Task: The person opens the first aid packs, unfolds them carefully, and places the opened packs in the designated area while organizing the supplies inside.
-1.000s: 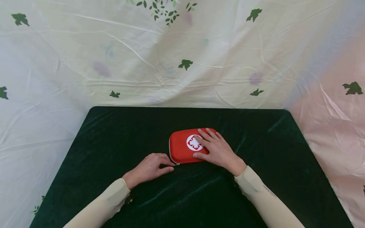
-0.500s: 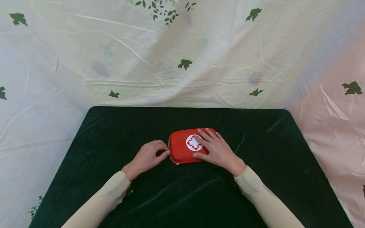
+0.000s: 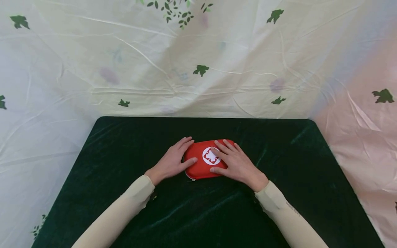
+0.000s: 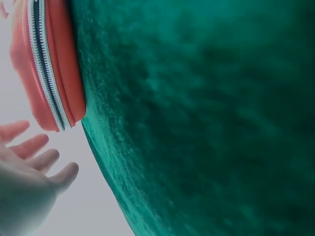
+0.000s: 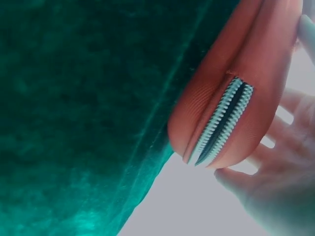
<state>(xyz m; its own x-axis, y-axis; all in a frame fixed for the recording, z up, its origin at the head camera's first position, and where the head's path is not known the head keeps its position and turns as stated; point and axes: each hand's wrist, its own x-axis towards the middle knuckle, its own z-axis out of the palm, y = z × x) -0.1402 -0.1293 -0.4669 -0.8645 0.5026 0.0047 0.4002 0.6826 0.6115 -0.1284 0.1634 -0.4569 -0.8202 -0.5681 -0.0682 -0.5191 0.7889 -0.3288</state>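
Note:
A red zip-up first-aid case (image 3: 200, 169) with a round white emblem (image 3: 208, 157) lies flat in the middle of the table. My left hand (image 3: 171, 161) is at its left end, fingers extended by the far corner and thumb over the lid. Spread across the right half of the lid, my right hand (image 3: 238, 164) rests with its fingers straight. The metal zip pull (image 3: 193, 179) sits at the near left corner. Both wrist views show the zip teeth (image 4: 45, 73) as two rows parted by a dark gap; the right-end zip (image 5: 224, 123) stops at a seam. What is inside stays hidden.
Dark green velvet cloth (image 3: 124, 144) covers the table, whose back corners are rounded. Pale fabric (image 3: 149, 69) printed with green leaf shapes hangs behind, and pinkish fabric (image 3: 363, 120) hangs at the right.
My left hand has moved from the near left corner, along the left end, to the far left corner, and its fingers have straightened. The right hand and case have hardly moved.

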